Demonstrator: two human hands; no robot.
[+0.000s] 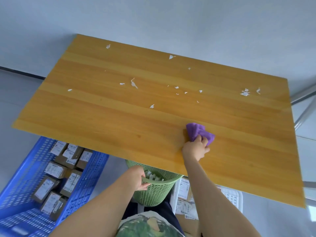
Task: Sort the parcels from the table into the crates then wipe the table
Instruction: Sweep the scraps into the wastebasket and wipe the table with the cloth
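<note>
Two hands: right hand [195,147] fingers clamp cloth [199,132] onto table [102,117]; left hand [138,178] fingers grip basket [157,190] rim below edge, presumably to catch scraps [133,82].

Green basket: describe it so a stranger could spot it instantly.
Find the near edge of the wooden table. Below it, between the blue crate and the white crate, is the green basket, its rim held by the left hand. It alone is round and holds paper scraps, not parcels.

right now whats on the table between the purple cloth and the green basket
Head view: only bare tabletop; the paper scraps all lie beyond the purple cloth, away from the green basket.
</note>
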